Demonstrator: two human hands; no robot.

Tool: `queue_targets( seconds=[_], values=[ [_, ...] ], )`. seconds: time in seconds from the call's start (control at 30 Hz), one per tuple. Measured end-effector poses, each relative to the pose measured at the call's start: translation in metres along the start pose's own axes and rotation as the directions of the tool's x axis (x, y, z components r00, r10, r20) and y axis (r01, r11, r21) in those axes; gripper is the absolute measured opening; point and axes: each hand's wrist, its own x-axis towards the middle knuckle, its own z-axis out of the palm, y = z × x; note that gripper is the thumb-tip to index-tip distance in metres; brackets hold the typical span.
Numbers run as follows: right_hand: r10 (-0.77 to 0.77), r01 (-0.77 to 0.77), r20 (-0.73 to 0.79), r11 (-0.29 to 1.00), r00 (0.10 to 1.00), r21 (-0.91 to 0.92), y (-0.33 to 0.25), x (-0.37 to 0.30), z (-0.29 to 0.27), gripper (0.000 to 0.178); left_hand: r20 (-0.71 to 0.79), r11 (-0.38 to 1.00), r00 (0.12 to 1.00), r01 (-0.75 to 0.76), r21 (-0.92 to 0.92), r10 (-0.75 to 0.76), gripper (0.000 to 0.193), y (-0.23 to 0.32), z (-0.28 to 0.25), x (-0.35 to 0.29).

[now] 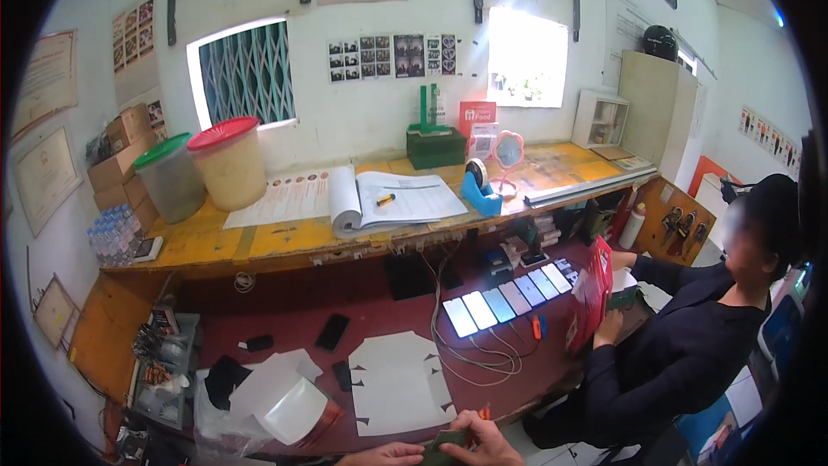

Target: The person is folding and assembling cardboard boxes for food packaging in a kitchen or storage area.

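Note:
At the bottom edge, my right hand (483, 442) is closed round a small dark green piece (444, 449), which looks flat and folded; its kind is unclear. The fingertips of my left hand (386, 456) pinch the same piece at its left side. A small orange thing (485, 412) shows by my right fingers, and I cannot tell if it is held. Just beyond my hands lies a flat white cut-out sheet (401, 388) with slits along its sides. Left of it stands an open white paper box (297, 410), partly coloured.
A row of lit smartphones (498, 304) with cables lies on the dark red lower desk. Left are a dark phone (332, 332) and a grey tray (168, 380) of small items. A yellow shelf (285, 237) overhangs the desk's back. A co-worker (690, 319) holds a red bag (593, 302) at right.

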Motion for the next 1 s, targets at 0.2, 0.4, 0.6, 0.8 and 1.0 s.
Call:
queue_targets(
  seconds=[0.2, 0.4, 0.6, 0.8, 1.0],
  values=[
    [-0.044, 0.109, 0.156, 0.891, 0.987, -0.440, -0.007, 0.007, -0.002, 0.028, -0.320, 0.983, 0.931, -0.143, 0.119, 0.174, 0.046, -0.010, 0.029, 0.006],
    [0.117, 0.010, 0.232, 0.875, 0.966, -0.484, -0.003, 0.011, 0.002, 0.025, -0.500, 0.961, 0.822, -0.218, 0.168, 0.273, 0.031, -0.010, 0.032, -0.007],
    [0.251, -0.065, 0.462, 0.922, 0.851, -0.382, -0.003, 0.016, -0.004, 0.025, -0.467, 0.920, 0.811, -0.213, 0.328, 0.354, 0.027, 0.005, 0.039, -0.013],
    [0.205, -0.035, 0.599, 0.959, 0.774, -0.282, -0.004, 0.011, -0.012, 0.020, -0.202, 0.766, 0.887, -0.221, 0.604, 0.415, 0.023, 0.024, 0.029, -0.008],
    [0.265, -0.190, 0.184, 0.919, 0.947, -0.345, 0.043, -0.016, -0.026, 0.039, -0.085, 0.215, 0.436, -0.258, 0.942, 0.896, 0.038, 0.051, 0.050, -0.010]
  ],
)
